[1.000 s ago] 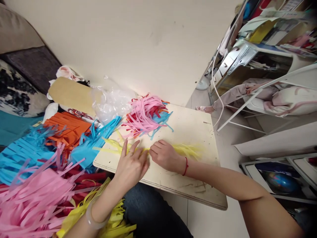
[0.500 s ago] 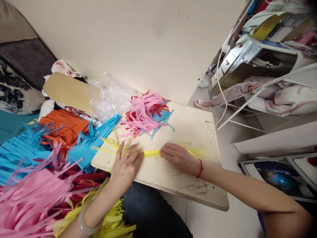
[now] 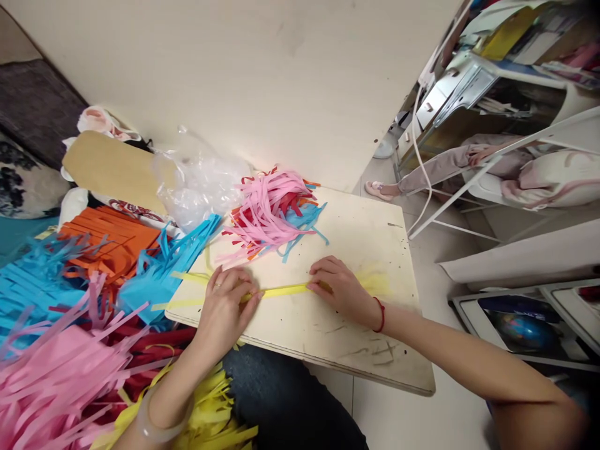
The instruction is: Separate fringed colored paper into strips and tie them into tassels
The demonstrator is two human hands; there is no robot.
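A yellow streamer (image 3: 285,290) stretches straight across a pale tabletop (image 3: 356,237), its middle drawn narrow between two bare hands. The left hand (image 3: 229,303) clamps one end of that narrow section and the right hand (image 3: 340,287) pinches the other, fingertips together on it; loose yellow strands trail past both hands, blurred on the right. Just beyond lies a heap of pink, red and blue strips (image 3: 276,212). Near it, against the wall (image 3: 262,75), sits a crumpled clear plastic bag (image 3: 201,181); whether it holds anything cannot be told. At left, fringed sheets in orange (image 3: 110,237), blue (image 3: 35,269) and pink (image 3: 60,387) pile up, with a yellow fringed sheet (image 3: 215,406) beside the person's dark-clad leg (image 3: 290,400). At far right, a white-framed rack (image 3: 473,325) holds a blue globe (image 3: 525,331). Above, a desk's drawers (image 3: 429,112) are too small to show contents, while papers (image 3: 506,106) fill an open compartment near another person's hand (image 3: 482,152).
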